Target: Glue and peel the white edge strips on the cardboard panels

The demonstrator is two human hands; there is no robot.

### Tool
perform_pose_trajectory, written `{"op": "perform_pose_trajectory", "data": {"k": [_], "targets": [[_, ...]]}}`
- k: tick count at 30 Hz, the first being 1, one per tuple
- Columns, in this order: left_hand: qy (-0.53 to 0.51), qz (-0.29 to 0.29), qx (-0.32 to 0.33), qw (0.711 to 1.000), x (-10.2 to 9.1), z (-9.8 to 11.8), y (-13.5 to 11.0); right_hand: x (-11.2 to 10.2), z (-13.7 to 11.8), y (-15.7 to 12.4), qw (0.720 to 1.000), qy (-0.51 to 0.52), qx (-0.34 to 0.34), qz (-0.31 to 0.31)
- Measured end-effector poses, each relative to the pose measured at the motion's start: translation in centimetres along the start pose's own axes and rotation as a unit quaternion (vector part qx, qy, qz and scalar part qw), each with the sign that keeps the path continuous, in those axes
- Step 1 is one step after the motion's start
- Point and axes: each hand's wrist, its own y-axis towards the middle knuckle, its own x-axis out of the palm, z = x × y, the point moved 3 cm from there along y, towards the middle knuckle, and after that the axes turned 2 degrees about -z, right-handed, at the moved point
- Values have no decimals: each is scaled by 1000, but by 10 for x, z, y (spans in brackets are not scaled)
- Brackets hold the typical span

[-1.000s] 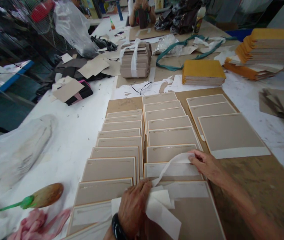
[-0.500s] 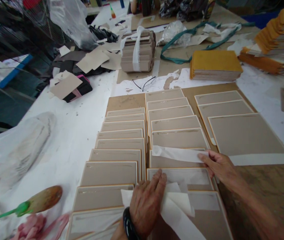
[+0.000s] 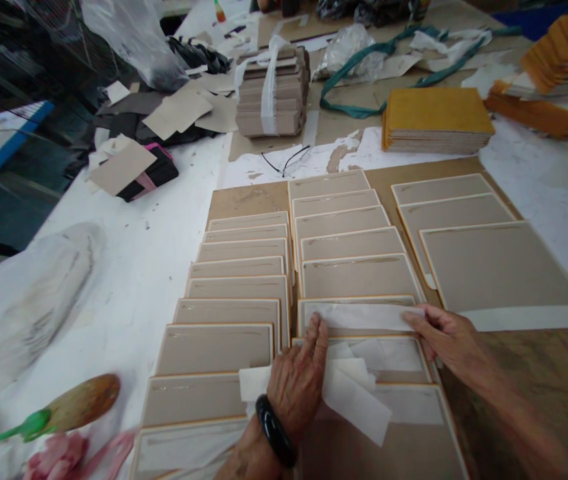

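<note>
My right hand [image 3: 447,333] pinches the right end of a white paper strip [image 3: 364,316] between thumb and fingers. The strip lies along the top of a grey-brown board [image 3: 357,273] style panel with pale, orange-lined edges. At the strip's left end, two outstretched fingertips of my left hand [image 3: 297,377] press down on it. More loose white strips [image 3: 359,403] stick out on both sides of my left hand, apparently gripped under its palm, where the other fingers are hidden. A black bangle [image 3: 277,430] circles the left wrist.
Overlapping boards [image 3: 214,350] form columns on a brown sheet [image 3: 514,373]. A green-handled brush [image 3: 77,403] and pink cloth [image 3: 57,457] lie at left. Beyond are eyeglasses [image 3: 284,168], a tied bundle of boards [image 3: 269,93] and a yellow stack [image 3: 437,120].
My left hand has moved up and its fingertips now press the strip's left end. That strip, raised before, now lies flatter against the board. My right hand keeps its pinch.
</note>
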Motion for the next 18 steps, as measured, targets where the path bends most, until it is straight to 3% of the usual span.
{"op": "perform_pose_trajectory", "data": {"k": [5, 11, 18], "targets": [[4, 6, -2, 1000, 2, -1, 2, -1, 0, 2, 999, -30, -12, 24], [33, 16, -6, 999, 5, 0, 2, -2, -8, 0, 985, -140, -34, 98], [20, 10, -8, 1000, 8, -4, 3, 0, -4, 2, 988, -104, -16, 117]]}}
